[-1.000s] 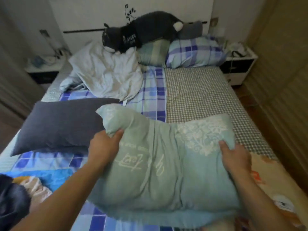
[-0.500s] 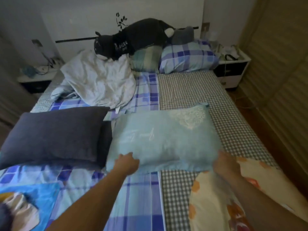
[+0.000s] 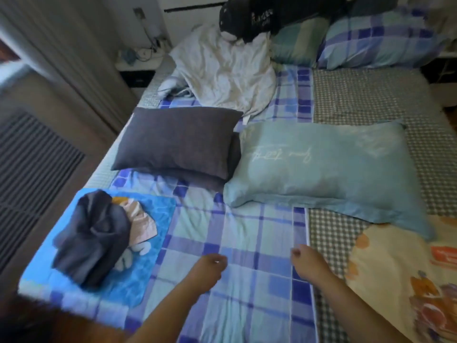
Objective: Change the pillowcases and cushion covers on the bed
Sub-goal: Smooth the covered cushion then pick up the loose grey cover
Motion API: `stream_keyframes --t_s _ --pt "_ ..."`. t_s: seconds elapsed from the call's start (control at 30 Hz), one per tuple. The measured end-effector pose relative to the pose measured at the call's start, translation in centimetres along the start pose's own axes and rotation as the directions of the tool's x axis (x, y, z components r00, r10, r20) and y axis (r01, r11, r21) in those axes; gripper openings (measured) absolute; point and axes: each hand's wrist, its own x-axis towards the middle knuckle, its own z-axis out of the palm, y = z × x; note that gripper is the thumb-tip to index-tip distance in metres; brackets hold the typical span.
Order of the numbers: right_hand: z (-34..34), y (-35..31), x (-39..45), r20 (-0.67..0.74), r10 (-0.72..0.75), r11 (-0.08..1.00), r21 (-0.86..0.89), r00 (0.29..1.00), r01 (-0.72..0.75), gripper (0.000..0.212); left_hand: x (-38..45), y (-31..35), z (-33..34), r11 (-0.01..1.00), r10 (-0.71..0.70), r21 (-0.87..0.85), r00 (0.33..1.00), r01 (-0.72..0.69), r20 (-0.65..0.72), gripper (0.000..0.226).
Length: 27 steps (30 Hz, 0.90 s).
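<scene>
Both hands are empty and hover over the near part of the bed [image 3: 247, 233]. Left hand [image 3: 207, 269] has its fingers loosely curled and holds nothing. Right hand [image 3: 308, 262] is the same, fingers loosely curled, nothing in it. Neither touches a pillow.

Light blue pillow [image 3: 321, 167] lies flat mid-bed, toward the right side, cover on, white script across the top. Its near right corner overlaps a cream cartoon-print cloth [image 3: 405, 273] at the bed's near right corner. Just left of it, touching, sits the dark grey pillow [image 3: 180, 139], stacked on a second dark one.

At the near left corner: a bright blue printed cover [image 3: 153, 219] spread flat, with a bundled dark cloth [image 3: 91, 236] and a pale pink piece [image 3: 141, 219] on top of it.

Toward the head of the bed: crumpled white pillow [image 3: 222, 70] on the left, black plush toy [image 3: 259, 18] lying across its top edge, then a green striped pillow [image 3: 294, 45] and a blue plaid pillow [image 3: 378, 43] toward the right corner. A white nightstand [image 3: 138, 61] stands beside the far left corner, cables on it.
</scene>
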Motion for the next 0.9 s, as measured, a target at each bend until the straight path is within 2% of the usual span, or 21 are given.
stream_keyframes --t_s 0.03,0.1,0.2,0.27,0.33,0.37,0.47,0.53,0.6,0.67,0.77,0.83,0.9 --pt "2.4 -1.7 -1.1 0.051 -0.003 1.000 -0.005 0.999 0.003 0.030 -1.5 -2.0 -1.4 0.992 -0.044 -0.121 0.999 0.045 0.014 0.008" --pt "7.2 -5.0 -3.3 0.130 -0.014 0.998 -0.054 0.991 0.021 0.035 -3.9 -6.3 -4.9 0.960 -0.103 -0.258 0.994 0.105 0.023 0.015" --pt "14.1 -10.7 -5.8 0.249 -0.054 0.996 -0.055 0.967 0.070 0.032 -5.7 -13.3 -12.0 0.935 -0.156 -0.325 0.988 0.143 -0.013 0.011" --pt "18.0 -14.8 -6.6 0.258 -0.044 0.999 0.000 0.965 0.046 0.026 -5.6 -17.8 -17.3 0.910 -0.188 -0.393 0.977 0.134 -0.103 0.010" --pt "22.1 -19.1 -6.1 0.208 -0.048 0.996 0.078 0.977 0.032 0.025 -4.3 -23.0 -22.6 0.891 -0.232 -0.435 0.954 0.130 -0.190 0.009" --pt "24.1 -21.2 -5.7 0.173 -0.038 0.993 0.115 0.984 0.018 0.025 -3.2 -25.7 -25.0 0.896 -0.249 -0.426 0.938 0.128 -0.240 0.016" --pt "31.5 -27.7 -5.1 0.059 0.099 0.952 0.284 0.993 -0.112 0.021 1.3 -33.7 -30.8 0.962 -0.261 -0.169 0.907 0.216 -0.330 0.036" --pt "36.4 -32.1 -6.4 0.121 0.188 0.902 0.371 0.975 -0.220 0.019 3.1 -36.7 -32.6 0.977 -0.192 0.018 0.907 0.214 -0.376 0.041" --pt "40.3 -36.1 -8.7 0.219 0.182 0.881 0.397 0.959 -0.258 0.019 3.9 -37.7 -33.5 0.973 -0.084 0.154 0.883 0.173 -0.462 0.046" --pt "43.1 -39.3 -11.0 0.242 0.147 0.886 0.398 0.959 -0.236 0.021 5.0 -37.9 -34.2 0.944 0.026 0.288 0.835 0.160 -0.549 0.055" --pt "44.7 -42.5 -13.0 0.249 0.115 0.914 0.353 0.962 -0.200 0.017 8.2 -38.9 -35.3 0.858 0.092 0.468 0.831 0.214 -0.549 0.066" --pt "44.2 -43.6 -13.3 0.253 0.121 0.924 0.324 0.960 -0.202 0.017 10.5 -39.9 -36.8 0.808 0.167 0.553 0.820 0.204 -0.548 0.051" --pt "42.9 -43.8 -12.8 0.230 0.168 0.924 0.301 0.959 -0.234 0.018 12.0 -40.6 -38.8 0.788 0.256 0.599 0.808 0.144 -0.531 0.021"
